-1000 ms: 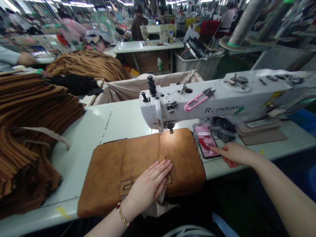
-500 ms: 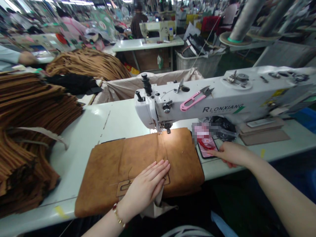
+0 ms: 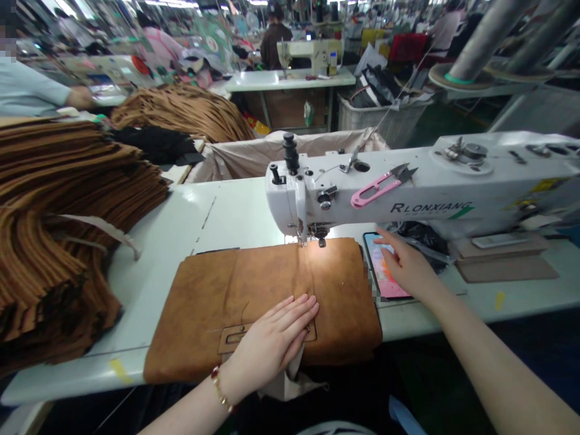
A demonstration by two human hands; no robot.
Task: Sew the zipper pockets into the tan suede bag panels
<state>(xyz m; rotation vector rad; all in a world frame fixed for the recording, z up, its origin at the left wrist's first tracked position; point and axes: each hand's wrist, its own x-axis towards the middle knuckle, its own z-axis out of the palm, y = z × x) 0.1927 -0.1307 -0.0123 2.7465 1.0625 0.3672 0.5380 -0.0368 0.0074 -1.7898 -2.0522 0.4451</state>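
Note:
My left hand lies flat, fingers stretched, on a folded brown leather-like piece. That piece rests on the table with its far edge at the needle of a sewing machine, under a bright lamp spot. A stitched patch with a slot shows beside my left hand, partly covered by it. Pale cloth hangs below my wrist. My right hand hovers over or touches a lit smartphone, index finger stretched out toward its top; whether it touches the screen I cannot tell.
Pink thread snips lie on the machine arm. Tall stacks of brown pieces stand at the left. Right of the phone are a black plastic bag and flat brown pads. A co-worker's arm shows at far left.
My right hand has moved from the phone's lower edge up over its screen, which now shows a different, bright picture. My left hand stays on the brown piece. The view has shifted slightly.

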